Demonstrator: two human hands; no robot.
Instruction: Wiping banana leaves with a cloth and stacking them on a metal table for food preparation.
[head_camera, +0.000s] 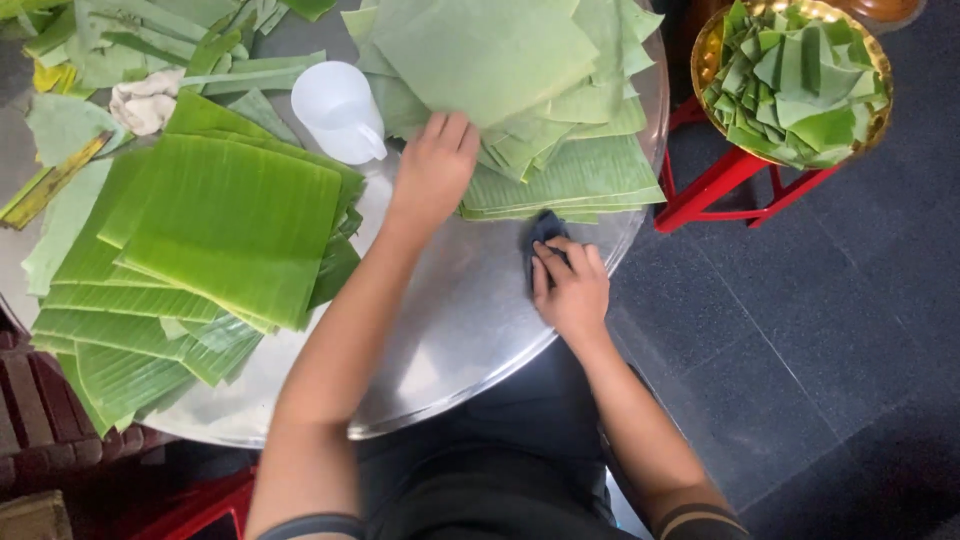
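My left hand (433, 170) reaches over the round metal table (450, 320) and grips the near edge of a pale green banana leaf sheet (480, 55) on top of a pile of cut leaf pieces (570, 170). My right hand (570, 285) presses a small dark cloth (545, 232) flat on the bare metal just below that pile, fingers spread over it.
A second stack of brighter green leaf squares (220, 220) lies at the left. A white plastic cup (340, 110) lies on its side between the piles. A golden bowl of folded leaves (795, 75) sits on a red stool (720, 185) at the right. Leaf scraps (110, 50) lie far left.
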